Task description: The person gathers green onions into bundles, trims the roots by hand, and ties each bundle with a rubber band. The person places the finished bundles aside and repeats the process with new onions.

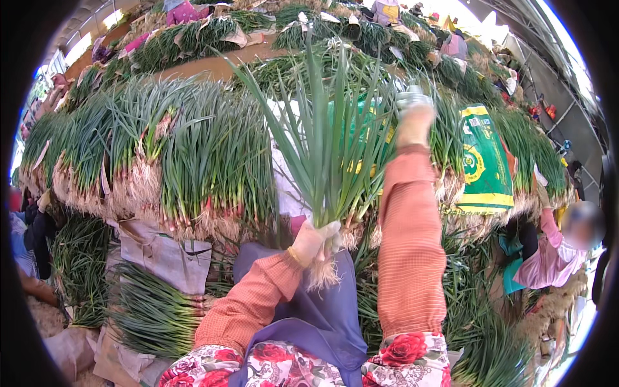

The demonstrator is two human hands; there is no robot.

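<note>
My left hand, in a pale thin glove, grips a bunch of green onions near its white root end. The long leaves fan upward and the pale roots hang below the fist over a blue apron. My right hand is stretched forward among the leaf tips, to the right of the bunch. It is motion-blurred, and a whitish, blurred area covers its fingers, so its grip cannot be made out. Behind the bunch lie a green printed sack and a white sack.
Rows of green onions stand in front, roots toward me. A green and yellow sack rests on them at the right. More onions lie at lower left beside a pale sack. A co-worker sits at the right; others are around.
</note>
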